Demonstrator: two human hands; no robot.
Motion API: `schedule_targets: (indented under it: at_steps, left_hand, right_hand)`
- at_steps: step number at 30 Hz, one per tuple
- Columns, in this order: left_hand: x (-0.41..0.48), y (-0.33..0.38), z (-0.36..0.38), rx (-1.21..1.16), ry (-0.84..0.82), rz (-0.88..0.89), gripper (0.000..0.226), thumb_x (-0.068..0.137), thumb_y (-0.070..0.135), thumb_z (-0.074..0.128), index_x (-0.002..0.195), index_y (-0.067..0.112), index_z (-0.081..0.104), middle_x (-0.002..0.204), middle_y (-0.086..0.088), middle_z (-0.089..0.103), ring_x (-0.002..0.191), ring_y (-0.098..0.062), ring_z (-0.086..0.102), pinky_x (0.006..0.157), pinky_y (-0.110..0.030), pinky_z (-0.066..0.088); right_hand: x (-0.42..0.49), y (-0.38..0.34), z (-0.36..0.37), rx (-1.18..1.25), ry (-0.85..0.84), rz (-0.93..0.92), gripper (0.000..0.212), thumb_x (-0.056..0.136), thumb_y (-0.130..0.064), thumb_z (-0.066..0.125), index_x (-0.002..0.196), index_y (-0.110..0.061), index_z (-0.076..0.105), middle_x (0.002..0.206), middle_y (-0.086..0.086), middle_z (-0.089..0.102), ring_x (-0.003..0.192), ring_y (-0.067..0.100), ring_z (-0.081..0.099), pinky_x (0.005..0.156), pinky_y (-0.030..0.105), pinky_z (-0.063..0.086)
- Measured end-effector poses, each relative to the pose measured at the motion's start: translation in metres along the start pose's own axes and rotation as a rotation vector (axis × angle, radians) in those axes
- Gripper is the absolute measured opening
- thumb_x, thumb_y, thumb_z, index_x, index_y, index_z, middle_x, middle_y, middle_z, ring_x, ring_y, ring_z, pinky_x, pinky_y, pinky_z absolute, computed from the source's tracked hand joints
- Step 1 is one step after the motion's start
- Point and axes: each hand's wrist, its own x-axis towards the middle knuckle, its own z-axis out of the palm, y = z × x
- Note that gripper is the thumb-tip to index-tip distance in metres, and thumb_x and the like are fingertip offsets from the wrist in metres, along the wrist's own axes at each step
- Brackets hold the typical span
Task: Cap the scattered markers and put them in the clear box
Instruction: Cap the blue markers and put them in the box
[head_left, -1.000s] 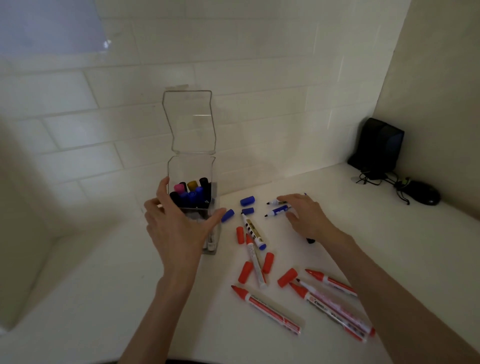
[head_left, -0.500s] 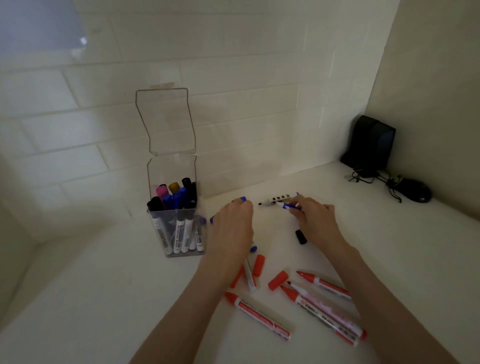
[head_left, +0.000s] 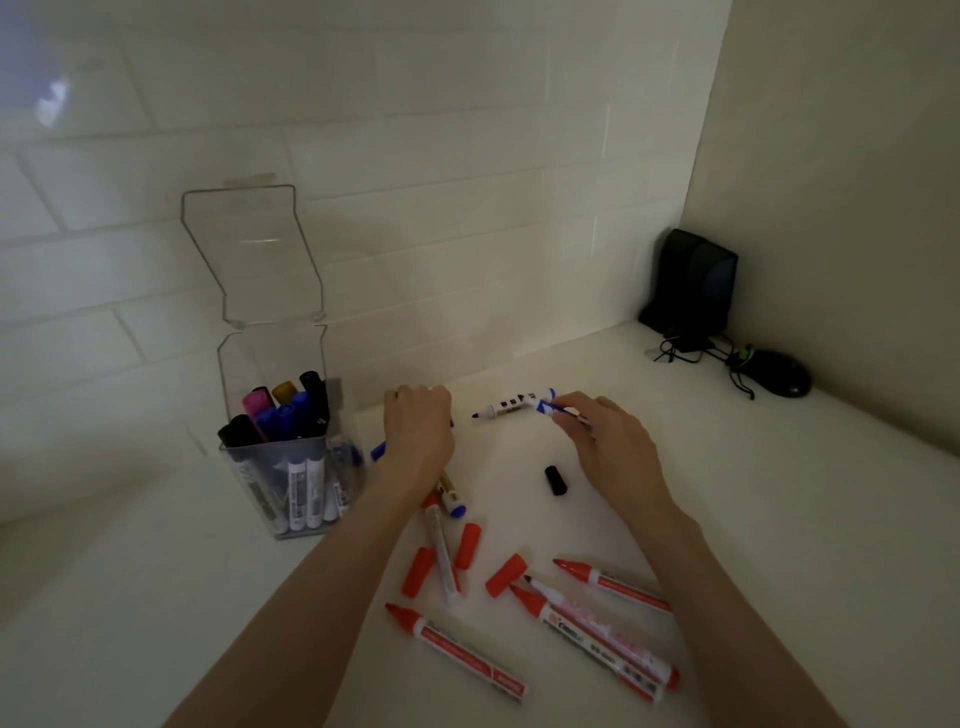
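While the right hand (head_left: 607, 441) pinches the blue end of a small marker (head_left: 511, 407) between thumb and fingertip at the far middle of the counter (head_left: 805, 519), the marker's bare dark tip points left toward the left hand (head_left: 418, 434). That hand lies knuckles up with its fingers curled down onto the counter. A blue piece (head_left: 379, 451) peeks out at its left edge, but I cannot tell whether the hand actually grips it.

To cap well, the colour should be matched first. The tip looks dark, and a loose black cap (head_left: 556, 480) lies just near of the right hand. The cap should probably meet the tip straight along the barrel and be pressed until it seats.

The finished marker belongs in the clear box (head_left: 244, 364), which stands at the left with its lid (head_left: 254, 254) hinged upright. Several capped markers already stand inside it.

Nearer the person, uncapped red markers (head_left: 457, 649) and red caps (head_left: 417, 571) wait, well apart from the box.

The counter is smooth and white, so round barrels may roll. The light is dim. A white tiled wall (head_left: 467, 208) runs behind, and a black speaker (head_left: 693, 286) and a mouse (head_left: 779, 379) with cables sit in the far right corner.
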Motion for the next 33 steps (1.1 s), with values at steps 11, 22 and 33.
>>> schedule_targets:
  at_steps: [11, 22, 33]
  left_hand:
    - [-0.06, -0.019, -0.006, -1.246, -0.011, 0.086, 0.014, 0.093, 0.012, 0.071, 0.106, 0.012, 0.075, 0.097, 0.012, 0.073, 0.068, -0.018, 0.07, 0.065, -0.025, 0.057]
    - [-0.062, -0.027, -0.011, -1.31, -0.031, 0.04, 0.019, 0.086, 0.01, 0.076, 0.105, 0.012, 0.076, 0.096, 0.002, 0.077, 0.068, -0.026, 0.073, 0.071, -0.037, 0.064]
    - [-0.067, -0.02, -0.012, -1.318, -0.056, 0.025, 0.019, 0.083, 0.007, 0.079, 0.101, 0.012, 0.078, 0.088, -0.002, 0.078, 0.066, -0.023, 0.074, 0.064, -0.027, 0.06]
  right_hand:
    - [-0.005, -0.001, -0.024, 0.1, -0.079, -0.122, 0.036, 0.101, -0.012, 0.054, 0.126, -0.036, 0.065, 0.09, -0.006, 0.052, 0.085, 0.017, 0.046, 0.074, 0.027, 0.036]
    - [-0.007, -0.024, -0.02, 0.133, -0.098, -0.264, 0.037, 0.098, -0.008, 0.059, 0.125, -0.03, 0.068, 0.096, -0.007, 0.059, 0.092, 0.015, 0.049, 0.081, 0.024, 0.041]
    - [-0.014, -0.038, -0.017, 0.128, -0.143, -0.309, 0.035, 0.097, -0.012, 0.061, 0.126, -0.031, 0.067, 0.091, -0.01, 0.057, 0.086, 0.01, 0.044, 0.077, 0.019, 0.037]
